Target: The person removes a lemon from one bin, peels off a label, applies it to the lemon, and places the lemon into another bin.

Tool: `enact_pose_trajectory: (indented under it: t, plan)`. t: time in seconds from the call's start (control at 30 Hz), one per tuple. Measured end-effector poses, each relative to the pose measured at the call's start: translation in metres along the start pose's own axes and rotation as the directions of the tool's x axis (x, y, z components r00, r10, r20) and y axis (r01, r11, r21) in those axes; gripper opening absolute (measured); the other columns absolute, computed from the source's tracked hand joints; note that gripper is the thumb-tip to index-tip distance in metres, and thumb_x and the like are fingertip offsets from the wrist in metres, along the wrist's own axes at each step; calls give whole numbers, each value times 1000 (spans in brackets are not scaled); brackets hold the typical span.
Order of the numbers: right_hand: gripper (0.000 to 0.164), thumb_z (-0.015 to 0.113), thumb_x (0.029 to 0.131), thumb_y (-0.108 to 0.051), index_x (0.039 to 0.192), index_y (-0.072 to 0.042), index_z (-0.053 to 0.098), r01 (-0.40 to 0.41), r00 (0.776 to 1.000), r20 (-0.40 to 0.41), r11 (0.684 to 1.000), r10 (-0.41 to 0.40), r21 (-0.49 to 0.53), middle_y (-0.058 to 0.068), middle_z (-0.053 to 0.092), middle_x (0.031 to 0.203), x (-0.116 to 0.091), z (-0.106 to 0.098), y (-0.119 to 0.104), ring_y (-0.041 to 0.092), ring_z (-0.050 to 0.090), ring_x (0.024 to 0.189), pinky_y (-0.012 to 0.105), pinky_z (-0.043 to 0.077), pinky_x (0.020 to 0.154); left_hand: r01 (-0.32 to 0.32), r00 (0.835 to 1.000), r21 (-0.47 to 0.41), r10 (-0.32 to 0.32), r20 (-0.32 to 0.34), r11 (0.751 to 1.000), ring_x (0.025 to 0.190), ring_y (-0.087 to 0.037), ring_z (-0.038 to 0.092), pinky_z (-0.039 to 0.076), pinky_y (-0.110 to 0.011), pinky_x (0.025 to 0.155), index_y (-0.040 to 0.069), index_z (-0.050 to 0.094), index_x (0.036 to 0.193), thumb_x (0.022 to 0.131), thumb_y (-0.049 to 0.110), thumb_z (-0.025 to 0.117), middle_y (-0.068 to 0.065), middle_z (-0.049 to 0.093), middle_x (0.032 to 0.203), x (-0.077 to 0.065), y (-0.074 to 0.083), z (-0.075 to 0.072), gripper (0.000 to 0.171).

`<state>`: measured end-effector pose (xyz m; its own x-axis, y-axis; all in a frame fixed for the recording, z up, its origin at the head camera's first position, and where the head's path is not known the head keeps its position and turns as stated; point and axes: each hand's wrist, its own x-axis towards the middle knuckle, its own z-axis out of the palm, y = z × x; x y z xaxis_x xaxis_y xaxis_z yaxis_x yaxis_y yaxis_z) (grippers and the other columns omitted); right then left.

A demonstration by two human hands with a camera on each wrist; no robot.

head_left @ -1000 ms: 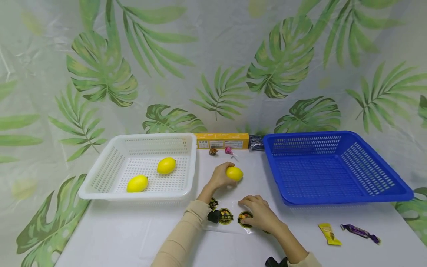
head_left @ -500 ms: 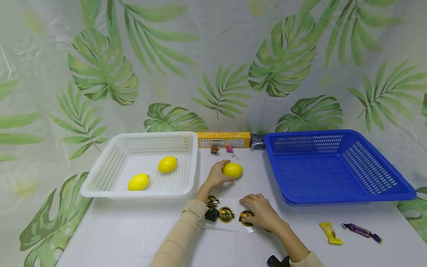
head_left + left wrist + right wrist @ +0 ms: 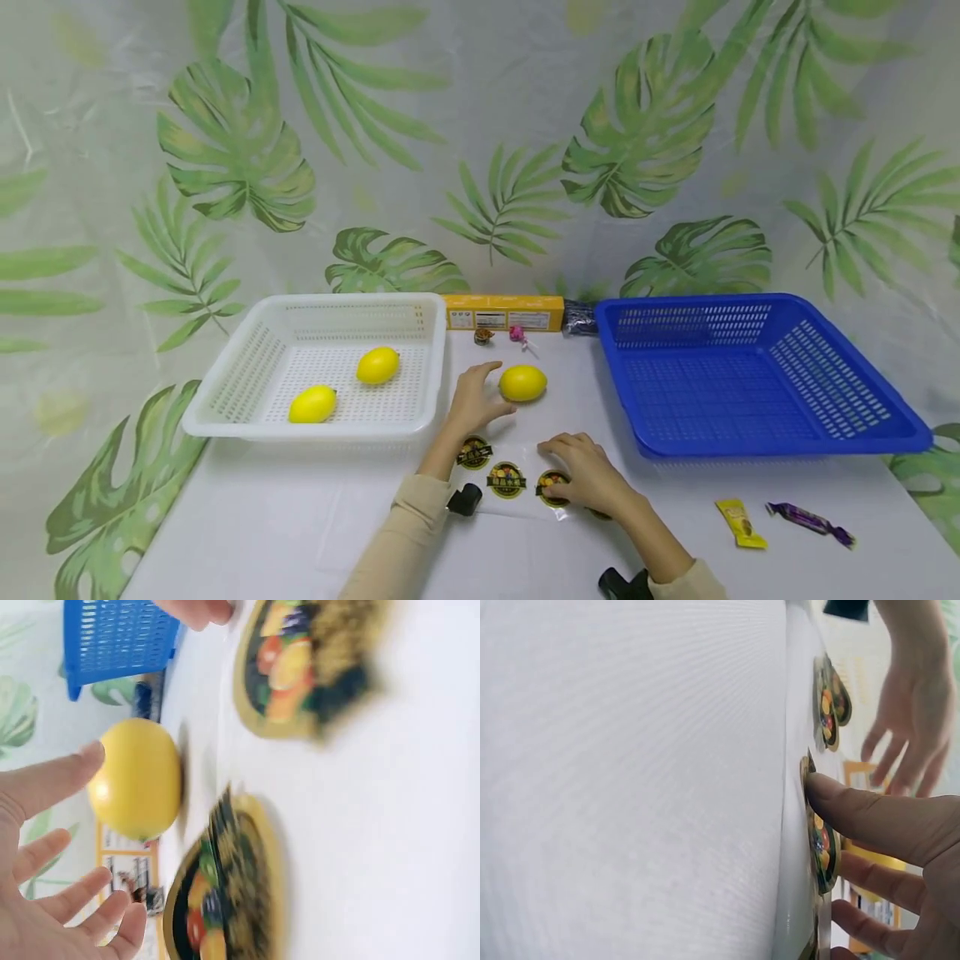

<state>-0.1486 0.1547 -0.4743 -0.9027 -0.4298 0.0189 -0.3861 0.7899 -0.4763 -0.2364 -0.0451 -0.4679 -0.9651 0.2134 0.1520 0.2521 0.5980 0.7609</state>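
Note:
A yellow lemon point(image 3: 522, 383) lies on the white table, just right of my left hand point(image 3: 471, 402). That hand is spread, holding nothing, with a gap between its thumb and fingers. In the left wrist view the thumb overlaps the lemon point(image 3: 139, 780). Nearer the front lies a clear sheet bearing round fruit stickers point(image 3: 506, 481). My right hand point(image 3: 588, 475) rests over the right part of this sheet, its fingers loosely bent. The right wrist view shows its thumb point(image 3: 840, 802) at the edge of one sticker point(image 3: 823, 851), which still sits on the sheet.
On the left, a white basket point(image 3: 300, 432) contains two lemons point(image 3: 378, 365). A blue basket point(image 3: 637, 446) stands on the right. Behind are a yellow box point(image 3: 504, 312), a lollipop point(image 3: 517, 334) and a brown wrapped candy point(image 3: 483, 336). Yellow point(image 3: 741, 523) and purple point(image 3: 810, 518) wrapped sweets lie front right.
My left hand has let go of the lemon and drawn back to the left, its fingers opening. The lemon stays on the table. My right hand has hardly moved.

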Motion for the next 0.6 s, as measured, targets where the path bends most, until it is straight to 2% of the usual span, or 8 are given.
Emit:
enact_pose_trajectory:
  t: [0.13, 0.27, 0.47, 0.53, 0.6]
  plan:
    - [53, 81, 71, -19, 118, -2, 62, 7, 1000, -18, 999, -6, 42, 13, 61, 115, 3, -4, 2, 35, 52, 107, 55, 42, 89, -12, 999, 31, 13, -37, 999, 118, -38, 45, 37, -50, 99, 2, 55, 127, 72, 11, 79, -20, 53, 126, -26, 0, -7, 60]
    - [53, 80, 73, -16, 120, -3, 60, 1, 995, -104, 996, 8, 93, 13, 60, 110, 14, -10, 5, 32, 53, 103, 48, 45, 88, -51, 998, 111, 54, -29, 993, 106, -37, 50, 41, -46, 92, -1, 60, 118, 71, 9, 78, -20, 59, 115, -46, -3, -9, 51]
    - [70, 81, 72, -15, 132, -1, 49, 29, 957, -289, 990, 13, 141, 23, 52, 119, 45, -16, 13, 39, 48, 110, 53, 42, 92, -20, 997, 268, 39, -66, 963, 95, -34, 53, 42, -45, 84, -2, 66, 108, 65, 10, 81, -19, 63, 103, -65, -8, -8, 47]
    - [75, 82, 71, -16, 135, -3, 47, 24, 950, -312, 984, 33, 178, 25, 49, 124, 56, -16, 16, 42, 45, 114, 56, 38, 95, -7, 996, 305, 33, -79, 952, 95, -34, 53, 42, -46, 83, -2, 67, 106, 64, 11, 82, -18, 64, 101, -69, -9, -8, 47]
    - [78, 82, 70, -16, 137, -5, 45, 11, 951, -304, 979, 53, 205, 27, 46, 128, 66, -16, 19, 44, 43, 116, 58, 36, 97, -1, 996, 320, 28, -80, 947, 96, -35, 54, 42, -47, 82, -2, 68, 104, 64, 12, 81, -17, 64, 100, -72, -11, -9, 45]
